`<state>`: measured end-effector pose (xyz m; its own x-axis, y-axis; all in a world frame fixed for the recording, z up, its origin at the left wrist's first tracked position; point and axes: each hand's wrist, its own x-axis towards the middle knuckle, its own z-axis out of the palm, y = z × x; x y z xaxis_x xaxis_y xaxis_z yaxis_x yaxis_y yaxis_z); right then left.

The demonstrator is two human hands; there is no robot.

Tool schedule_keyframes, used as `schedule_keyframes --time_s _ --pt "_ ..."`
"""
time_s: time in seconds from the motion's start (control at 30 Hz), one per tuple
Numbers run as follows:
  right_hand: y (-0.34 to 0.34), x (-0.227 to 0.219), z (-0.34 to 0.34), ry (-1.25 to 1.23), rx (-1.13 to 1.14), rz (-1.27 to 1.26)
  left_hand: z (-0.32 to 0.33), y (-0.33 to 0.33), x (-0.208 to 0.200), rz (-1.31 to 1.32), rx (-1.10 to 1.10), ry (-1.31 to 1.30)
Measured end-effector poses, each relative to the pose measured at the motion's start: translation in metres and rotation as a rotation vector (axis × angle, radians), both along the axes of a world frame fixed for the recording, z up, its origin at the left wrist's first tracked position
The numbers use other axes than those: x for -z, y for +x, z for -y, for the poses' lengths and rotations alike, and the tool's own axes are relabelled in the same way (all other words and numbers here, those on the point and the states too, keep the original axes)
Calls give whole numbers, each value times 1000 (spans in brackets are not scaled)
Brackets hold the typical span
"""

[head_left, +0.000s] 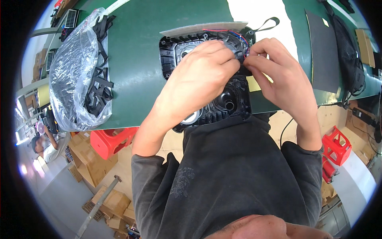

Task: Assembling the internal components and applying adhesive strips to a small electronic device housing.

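An opened black plastic housing [168, 59] lies on the green table in front of me, its ribbed inside facing up. Its other half [238, 101], with round fittings, sits at the table's near edge against my shirt. Red and blue wires [241, 36] run along the housing's upper right corner. My left hand [207, 75] reaches across the housing, fingers curled; its fingertips are hidden. Beside it, my right hand [280, 69] pinches at the wire ends, thumb and forefinger together. What exactly lies between the fingers is too small to tell. A grey strip [187, 30] stands along the housing's far edge.
On the left, a clear plastic bag [71, 75] spills black straps [97, 95]. A strap loop [272, 23] lies on white paper [264, 8] behind the housing. To the right are a dark sheet [322, 51] and a black bag [351, 55]. Red stools [109, 142] flank me below.
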<state>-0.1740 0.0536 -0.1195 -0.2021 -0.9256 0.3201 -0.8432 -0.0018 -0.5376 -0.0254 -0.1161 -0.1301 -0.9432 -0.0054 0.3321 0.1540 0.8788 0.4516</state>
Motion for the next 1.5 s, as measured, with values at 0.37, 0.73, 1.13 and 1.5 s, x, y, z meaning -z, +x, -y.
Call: schedule_keyframes --time_s 0.37,0.73,1.13,1.5 --pt "1 -9 15 127 111 -42 9 -8 5 42 55 -83" --pt "-37 -60 71 1154 121 142 -3 -15 -2 -16 109 -655" --pt "-36 -19 13 -78 -203 -73 22 46 -18 -160 -3 -437" --pt "44 -79 -49 -480 -478 88 47 111 33 -20 125 -252"
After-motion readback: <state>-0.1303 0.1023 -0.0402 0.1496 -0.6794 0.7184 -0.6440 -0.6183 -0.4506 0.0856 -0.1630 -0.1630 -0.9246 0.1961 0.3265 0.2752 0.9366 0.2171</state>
